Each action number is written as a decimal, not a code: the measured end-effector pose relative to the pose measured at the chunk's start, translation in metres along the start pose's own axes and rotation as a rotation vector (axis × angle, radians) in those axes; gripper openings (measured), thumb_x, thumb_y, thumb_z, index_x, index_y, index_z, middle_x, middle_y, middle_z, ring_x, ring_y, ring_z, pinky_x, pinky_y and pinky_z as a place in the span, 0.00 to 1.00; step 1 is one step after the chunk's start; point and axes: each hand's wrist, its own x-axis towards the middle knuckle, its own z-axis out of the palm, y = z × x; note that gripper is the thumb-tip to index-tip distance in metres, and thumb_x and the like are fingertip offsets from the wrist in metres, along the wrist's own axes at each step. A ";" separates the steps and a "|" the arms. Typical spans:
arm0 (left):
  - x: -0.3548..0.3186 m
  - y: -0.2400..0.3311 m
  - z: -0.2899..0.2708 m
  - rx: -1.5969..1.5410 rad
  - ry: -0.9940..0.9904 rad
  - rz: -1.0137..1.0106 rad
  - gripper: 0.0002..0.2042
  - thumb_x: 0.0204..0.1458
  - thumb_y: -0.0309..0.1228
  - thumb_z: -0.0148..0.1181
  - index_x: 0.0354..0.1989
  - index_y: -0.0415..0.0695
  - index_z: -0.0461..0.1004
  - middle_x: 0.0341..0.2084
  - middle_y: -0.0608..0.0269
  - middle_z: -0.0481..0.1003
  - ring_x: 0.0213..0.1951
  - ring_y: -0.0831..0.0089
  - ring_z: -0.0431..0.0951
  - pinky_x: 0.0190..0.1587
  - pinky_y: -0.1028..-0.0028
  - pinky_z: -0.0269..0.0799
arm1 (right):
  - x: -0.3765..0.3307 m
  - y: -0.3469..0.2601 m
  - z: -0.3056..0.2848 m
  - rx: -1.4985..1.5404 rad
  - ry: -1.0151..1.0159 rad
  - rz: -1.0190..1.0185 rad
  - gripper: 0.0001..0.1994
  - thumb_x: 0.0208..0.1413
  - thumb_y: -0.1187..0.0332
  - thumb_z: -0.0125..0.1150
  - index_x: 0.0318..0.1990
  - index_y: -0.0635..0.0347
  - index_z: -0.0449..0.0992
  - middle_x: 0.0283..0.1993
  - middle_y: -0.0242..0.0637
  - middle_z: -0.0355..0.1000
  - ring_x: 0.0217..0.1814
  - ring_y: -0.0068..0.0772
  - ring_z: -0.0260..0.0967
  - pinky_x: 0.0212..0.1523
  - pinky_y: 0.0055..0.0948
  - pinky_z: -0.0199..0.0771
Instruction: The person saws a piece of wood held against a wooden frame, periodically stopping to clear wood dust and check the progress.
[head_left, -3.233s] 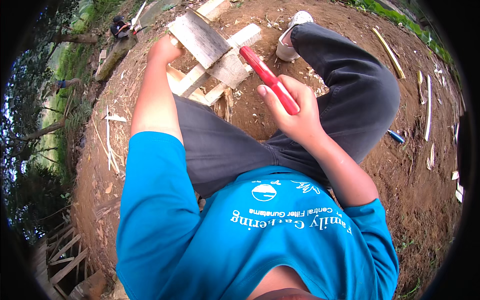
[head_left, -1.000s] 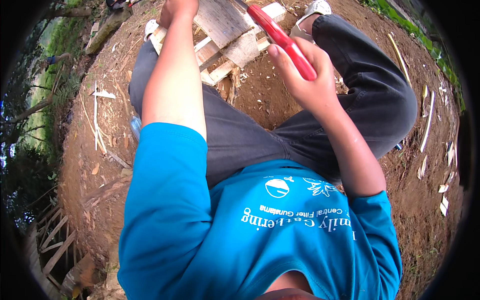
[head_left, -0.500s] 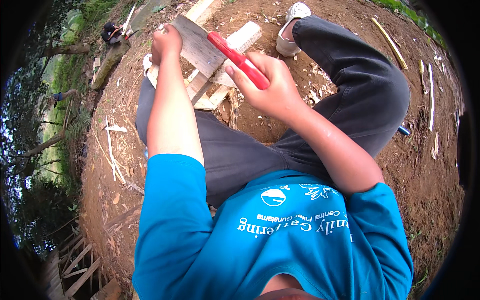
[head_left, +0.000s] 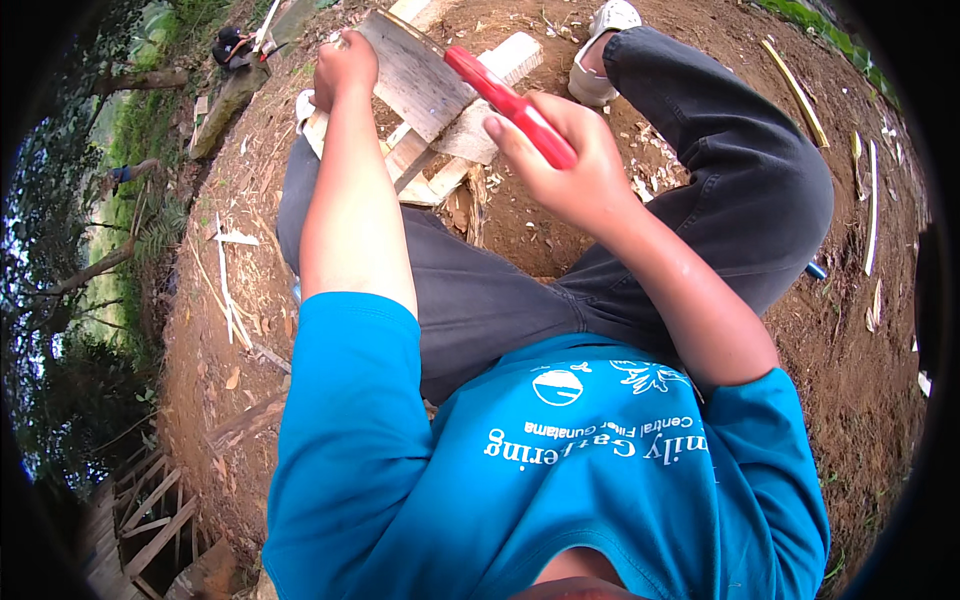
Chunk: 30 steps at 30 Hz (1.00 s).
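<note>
My right hand (head_left: 590,165) is wrapped round the red handle (head_left: 515,108) of a hand tool that points up and to the left. A thin dark edge runs on from that handle along the top of a grey, flat, board-like piece (head_left: 415,80); I cannot tell the kind of blade. My left hand (head_left: 345,70) is closed at the left side of this grey piece, its fingertips partly hidden. Underneath lie a pale wooden block (head_left: 513,60) and shorter pieces of wood (head_left: 410,155), between my bent legs.
Wood chips (head_left: 650,150) litter the brown soil, and long pale strips (head_left: 795,95) lie at the right. A blue object (head_left: 816,271) is beside my right knee. Another person (head_left: 232,45) sits far left near a log (head_left: 225,110). Timber framing (head_left: 160,540) stands lower left.
Both hands, the red-handled tool and the grey piece sit slightly farther right in the picture, as does the whole scene. My right hand has shifted a little away from the left. Both grips are unchanged.
</note>
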 end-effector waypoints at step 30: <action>-0.007 0.002 -0.010 -0.003 0.026 -0.047 0.30 0.64 0.57 0.40 0.60 0.46 0.74 0.57 0.44 0.77 0.60 0.45 0.76 0.62 0.48 0.69 | -0.045 -0.003 -0.019 0.027 0.014 0.031 0.18 0.63 0.60 0.68 0.26 0.61 0.73 0.17 0.27 0.64 0.21 0.14 0.59 0.23 0.25 0.60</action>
